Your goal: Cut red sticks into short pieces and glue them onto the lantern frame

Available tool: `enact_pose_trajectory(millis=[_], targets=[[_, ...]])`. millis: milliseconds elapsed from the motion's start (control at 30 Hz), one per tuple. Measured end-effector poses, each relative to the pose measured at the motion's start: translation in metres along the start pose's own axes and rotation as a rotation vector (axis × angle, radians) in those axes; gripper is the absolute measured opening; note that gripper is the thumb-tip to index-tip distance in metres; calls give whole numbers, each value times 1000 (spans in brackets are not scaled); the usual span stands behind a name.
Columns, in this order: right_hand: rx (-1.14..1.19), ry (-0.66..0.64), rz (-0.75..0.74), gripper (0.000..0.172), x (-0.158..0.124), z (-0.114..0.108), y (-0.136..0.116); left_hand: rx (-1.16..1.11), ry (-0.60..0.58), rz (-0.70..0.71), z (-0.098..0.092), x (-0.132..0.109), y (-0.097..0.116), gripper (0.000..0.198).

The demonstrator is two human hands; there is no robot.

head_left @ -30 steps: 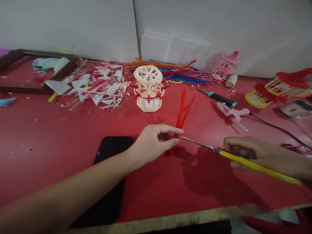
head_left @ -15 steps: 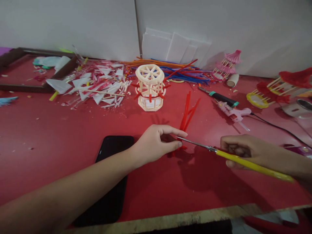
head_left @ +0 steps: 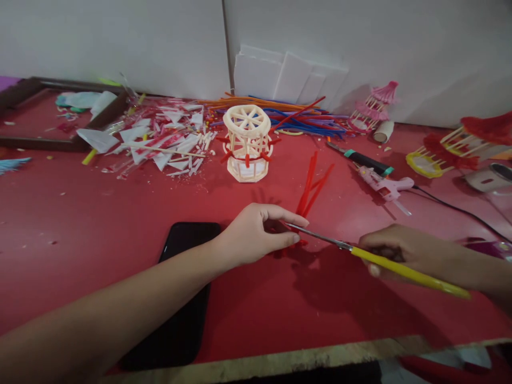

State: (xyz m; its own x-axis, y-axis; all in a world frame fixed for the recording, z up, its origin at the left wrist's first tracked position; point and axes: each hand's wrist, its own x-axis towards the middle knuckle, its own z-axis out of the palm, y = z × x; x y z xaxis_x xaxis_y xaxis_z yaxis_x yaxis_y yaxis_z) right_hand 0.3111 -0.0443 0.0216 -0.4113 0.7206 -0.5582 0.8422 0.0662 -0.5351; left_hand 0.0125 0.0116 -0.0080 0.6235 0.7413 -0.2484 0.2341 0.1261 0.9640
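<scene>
Several red pipe cleaners [head_left: 309, 186] stand up in a bunch, pinched between the thumb and fingers of my left hand [head_left: 260, 234]. My right hand [head_left: 394, 250] grips a pair of yellow-handled scissors [head_left: 384, 262]. The blades point left and lie across the bunch by my left fingertips; whether they are parted I cannot tell. Behind my left hand stands a cream openwork tower [head_left: 248, 144] made of fuzzy strips and sticks, with red pieces sticking out around its middle.
A black phone [head_left: 188, 320] lies under my left forearm. White and pink scraps [head_left: 168, 138] are heaped back left beside a brown frame [head_left: 36, 143]. Coloured pipe cleaners [head_left: 308, 124] lie along the wall. At right are a pink glue gun [head_left: 384, 186], a black-handled tool [head_left: 366, 161] and small red-roofed models [head_left: 460, 141].
My right hand and the scissors have shifted slightly left, the blades reaching further across the bunch. The tops of the red pipe cleaners lean a little more to the right.
</scene>
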Motion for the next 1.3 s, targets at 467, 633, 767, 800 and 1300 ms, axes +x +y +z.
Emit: enact_pose_trajectory(millis=[467,633,767,800,1300], targets=[[-107,-39,-79,48,1,0,-2,-49,-74,-38,1,-1,0,33],[-212,-7,-87,48,2,1,1,-44,-59,-42,1,-2,1,32],[-209,18,-99,49,2,3,1,-57,-58,-45,1,-1,0,32],[-201,33,-114,49,3,4,0,-60,-54,-48,1,-1,1,33],[-312,509,213,53,-5,11,23,-21,129,12,2,0,-2,49]])
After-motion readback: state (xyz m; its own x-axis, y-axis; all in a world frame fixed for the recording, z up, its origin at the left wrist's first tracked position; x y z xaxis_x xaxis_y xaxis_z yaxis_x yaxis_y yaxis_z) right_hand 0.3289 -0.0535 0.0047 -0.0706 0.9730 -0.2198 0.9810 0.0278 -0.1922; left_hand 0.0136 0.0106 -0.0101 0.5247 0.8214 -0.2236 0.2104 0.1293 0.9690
